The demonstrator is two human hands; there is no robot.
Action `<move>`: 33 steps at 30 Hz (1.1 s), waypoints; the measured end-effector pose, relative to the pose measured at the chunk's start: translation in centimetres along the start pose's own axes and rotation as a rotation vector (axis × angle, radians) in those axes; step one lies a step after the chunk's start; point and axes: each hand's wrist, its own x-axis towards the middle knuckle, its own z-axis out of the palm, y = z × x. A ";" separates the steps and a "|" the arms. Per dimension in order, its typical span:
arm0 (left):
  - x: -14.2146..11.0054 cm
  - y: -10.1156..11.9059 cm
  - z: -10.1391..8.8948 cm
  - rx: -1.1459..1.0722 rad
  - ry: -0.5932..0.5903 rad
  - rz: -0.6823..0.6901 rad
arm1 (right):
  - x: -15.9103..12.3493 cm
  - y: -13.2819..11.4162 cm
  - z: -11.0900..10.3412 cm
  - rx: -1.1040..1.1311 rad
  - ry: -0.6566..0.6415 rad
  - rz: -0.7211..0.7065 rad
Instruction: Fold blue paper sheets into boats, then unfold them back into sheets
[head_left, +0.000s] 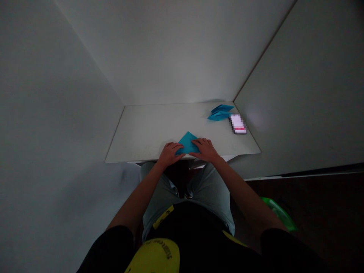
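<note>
A folded blue paper (187, 143) with a pointed top lies near the front edge of a white table (148, 129). My left hand (170, 152) presses on its left side with the fingers curled down onto the sheet. My right hand (205, 149) rests on its right side, fingers lying flat over the paper. Both hands touch the paper and partly hide its lower half.
Several folded blue paper shapes (220, 112) lie at the table's far right, next to a small white and pink object (237, 124). White walls close in on the left, back and right. A green object (277, 212) sits on the dark floor at the right.
</note>
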 end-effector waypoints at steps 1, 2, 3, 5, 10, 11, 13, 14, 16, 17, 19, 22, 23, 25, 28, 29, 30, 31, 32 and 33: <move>-0.2 0.0 0.0 -0.002 -0.002 0.008 | -0.4 0.3 0.0 0.018 -0.009 -0.011; -0.3 0.0 0.0 -0.006 -0.002 0.012 | -0.7 0.6 0.0 0.035 -0.018 -0.020; -0.4 0.0 0.1 -0.011 -0.002 0.015 | -1.0 0.8 -0.1 0.049 -0.025 -0.024; -0.4 0.0 0.2 -0.020 -0.006 0.020 | -1.4 1.0 -0.3 0.066 -0.032 -0.027; -0.5 -0.4 0.0 -0.034 -0.023 0.063 | -1.1 1.1 -0.7 0.075 -0.031 -0.042; -0.5 -0.5 0.0 -0.038 -0.022 0.071 | -0.9 1.1 -0.8 0.078 -0.026 -0.045; -0.4 -0.6 -0.1 -0.045 -0.016 0.069 | -0.7 1.0 -0.9 0.089 -0.018 -0.054; -0.4 -0.6 -0.1 -0.046 -0.011 0.055 | -0.7 1.0 -1.0 0.095 -0.014 -0.058; -0.1 -0.6 0.1 -0.046 0.011 -0.005 | -0.7 1.0 -1.2 0.104 -0.007 -0.063; 0.0 -0.6 0.2 -0.047 0.027 -0.046 | -0.8 1.0 -1.3 0.107 -0.003 -0.068; 0.3 -0.6 0.5 -0.056 0.061 -0.127 | -0.9 1.3 -1.5 0.117 -0.004 -0.086; 0.7 -0.7 0.7 -0.090 0.095 -0.202 | -0.8 1.9 -1.5 0.153 -0.028 -0.084; 0.7 -0.7 0.8 -0.105 0.101 -0.216 | -0.7 2.1 -1.4 0.166 -0.031 -0.063; 0.8 -0.7 0.7 -0.135 0.110 -0.229 | -0.3 2.5 -1.2 0.189 -0.019 -0.010; 0.9 -0.6 0.5 -0.177 0.130 -0.239 | 0.3 2.7 -1.2 0.239 0.010 0.030; 0.9 -0.5 0.4 -0.188 0.138 -0.248 | 0.5 2.7 -1.3 0.261 0.014 0.034; 0.9 -0.5 0.3 -0.200 0.146 -0.259 | 0.6 2.8 -1.3 0.286 0.017 0.038; 0.9 -0.5 0.3 -0.212 0.154 -0.270 | 0.6 2.9 -1.4 0.315 0.016 0.035; 0.8 -0.5 0.3 -0.223 0.160 -0.280 | 0.5 3.1 -1.4 0.348 0.008 0.023; 0.8 -0.5 0.3 -0.233 0.165 -0.287 | 0.4 3.3 -1.4 0.386 -0.008 -0.001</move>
